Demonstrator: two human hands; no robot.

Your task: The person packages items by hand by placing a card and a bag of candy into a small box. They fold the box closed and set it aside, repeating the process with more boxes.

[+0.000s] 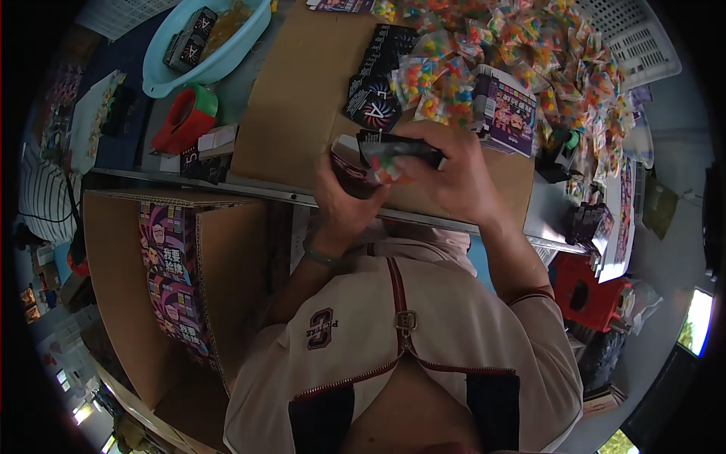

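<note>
My left hand (344, 204) is wrapped around a small purple box (349, 168) with its white top flap raised. Close over the box's mouth, my right hand (461, 174) grips a black packet (420, 149) together with a clear bag of colored candy (387, 168), slightly smeared by motion. Both hands are above the front edge of a cardboard sheet (276, 121). Just beyond them lies a row of black packets (376, 102) with a firework-like print. A flat purple printed box (510, 113) rests beside the right hand, against a large heap of candy bags (544, 45).
Back left stands a light blue basin (155, 79) holding black packets and rubber bands. A red and green tape dispenser (178, 125) sits nearer. Below the table edge, a large open carton (132, 280) has purple printed boxes (170, 242) along its rim. A red stool (590, 291) is at right.
</note>
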